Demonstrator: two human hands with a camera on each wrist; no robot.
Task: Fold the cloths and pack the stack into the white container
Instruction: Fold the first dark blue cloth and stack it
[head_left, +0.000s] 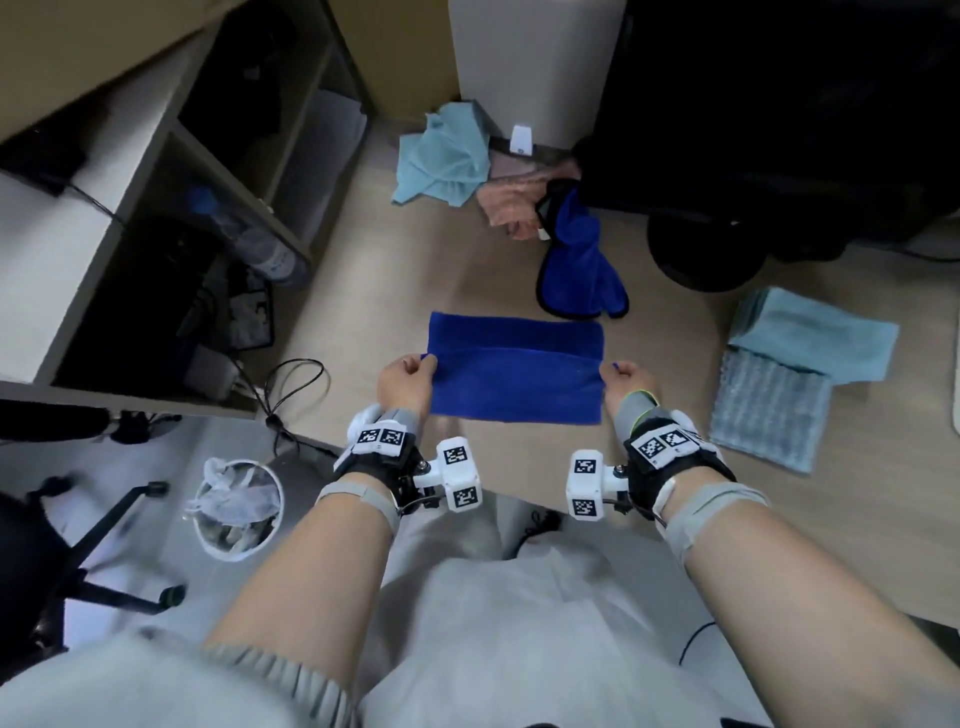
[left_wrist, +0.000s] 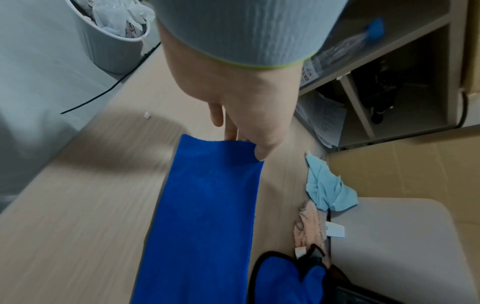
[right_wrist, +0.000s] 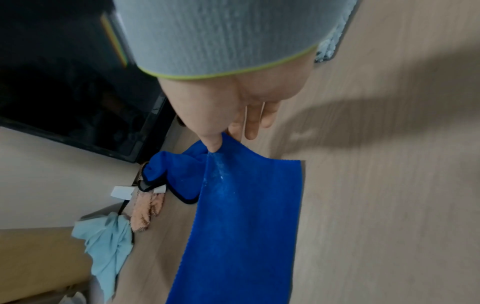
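Both hands pinch the royal-blue rectangular terry cloth by its short ends: the left hand holds the left end between thumb and fingers, and the right hand nips the right end the same way. This cloth sits over the pale wood-grain floor, directly in front of the person, its long axis running left to right between the two hands. A crease crosses it lengthwise, with a far strip showing beyond the raised near layer, so a first lengthwise fold appears under way.

Just beyond the cloth lies a crumpled blue cloth with dark piping; farther off are a bunched peach cloth and a rumpled light-teal cloth, all unfolded. Right of the cloth, a folded pale-teal cloth rests on a flat textured blue-grey cloth, seemingly the stack begun. Beyond the heap stands a white boxy container. Judged so, most folding and all packing remain.
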